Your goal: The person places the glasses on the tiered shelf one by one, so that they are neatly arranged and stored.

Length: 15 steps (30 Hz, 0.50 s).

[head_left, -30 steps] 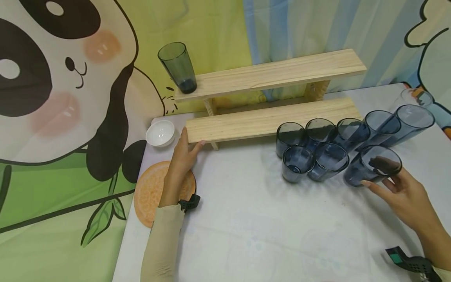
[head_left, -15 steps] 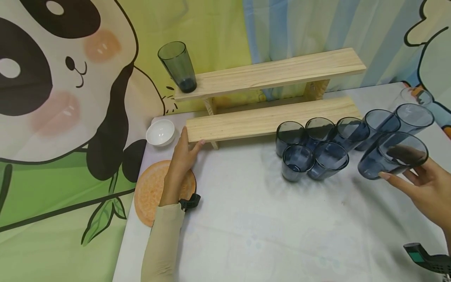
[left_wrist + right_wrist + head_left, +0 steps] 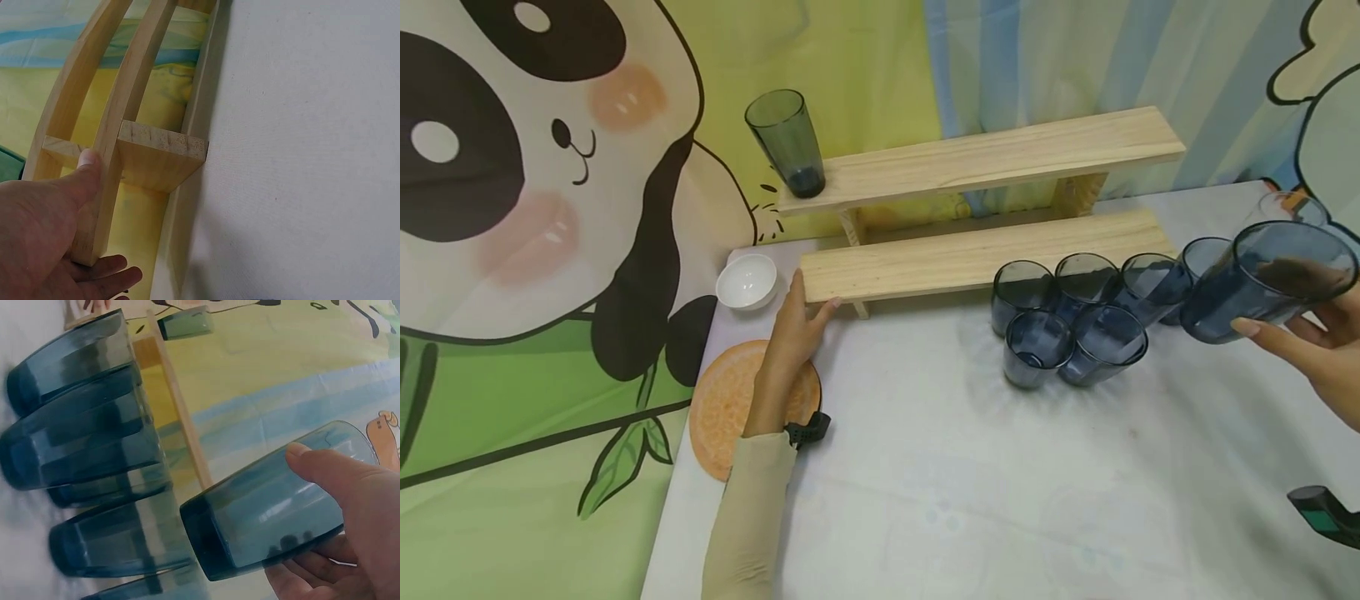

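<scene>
My right hand [image 3: 1322, 350] holds a blue glass tumbler [image 3: 1228, 287], lifted and tilted at the right of the table. In the right wrist view the thumb lies along one side of this tumbler [image 3: 269, 500] and the fingers curl round the other. My left hand [image 3: 796, 329] grips the left end of the lower board of a two-tier wooden shelf [image 3: 917, 271]. In the left wrist view its thumb presses the board's edge [image 3: 103, 181], with fingers round the underside. Several more blue tumblers [image 3: 1033, 354] stand grouped before the shelf's right half.
A greenish-grey tumbler [image 3: 790, 150] stands on the left end of the upper board [image 3: 992, 158]. A small white bowl [image 3: 747, 283] and a round orange mat [image 3: 722, 417] lie at the left. A clear glass [image 3: 1292, 208] is at the far right, partly hidden.
My right hand has lifted the tumbler off the table and carried it right and away from me, beside the back glasses. My left hand stays on the shelf's end.
</scene>
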Tool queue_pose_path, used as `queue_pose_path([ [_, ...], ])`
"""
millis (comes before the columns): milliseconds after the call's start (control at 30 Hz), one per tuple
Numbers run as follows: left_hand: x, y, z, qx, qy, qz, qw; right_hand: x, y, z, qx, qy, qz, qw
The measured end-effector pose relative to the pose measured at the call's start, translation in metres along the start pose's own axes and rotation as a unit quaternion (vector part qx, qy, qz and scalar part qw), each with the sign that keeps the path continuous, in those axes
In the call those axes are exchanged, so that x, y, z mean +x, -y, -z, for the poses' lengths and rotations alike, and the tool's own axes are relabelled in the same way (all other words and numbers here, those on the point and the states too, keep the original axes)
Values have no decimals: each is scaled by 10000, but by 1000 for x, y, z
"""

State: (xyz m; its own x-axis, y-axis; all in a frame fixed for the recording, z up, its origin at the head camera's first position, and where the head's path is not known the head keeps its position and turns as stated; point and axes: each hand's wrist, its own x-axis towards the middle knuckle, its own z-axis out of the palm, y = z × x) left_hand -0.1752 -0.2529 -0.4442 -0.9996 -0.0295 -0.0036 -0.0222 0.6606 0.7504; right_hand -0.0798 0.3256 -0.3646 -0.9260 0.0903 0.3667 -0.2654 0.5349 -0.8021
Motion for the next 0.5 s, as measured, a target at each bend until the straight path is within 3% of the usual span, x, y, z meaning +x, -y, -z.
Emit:
queue_pose_path([
  [267, -1, 0, 0, 95, 43, 177, 9998, 35, 25, -6, 194, 284, -198, 9992],
  [500, -1, 0, -1, 61, 28, 88, 9999, 67, 51, -22, -255, 601, -549, 9964],
])
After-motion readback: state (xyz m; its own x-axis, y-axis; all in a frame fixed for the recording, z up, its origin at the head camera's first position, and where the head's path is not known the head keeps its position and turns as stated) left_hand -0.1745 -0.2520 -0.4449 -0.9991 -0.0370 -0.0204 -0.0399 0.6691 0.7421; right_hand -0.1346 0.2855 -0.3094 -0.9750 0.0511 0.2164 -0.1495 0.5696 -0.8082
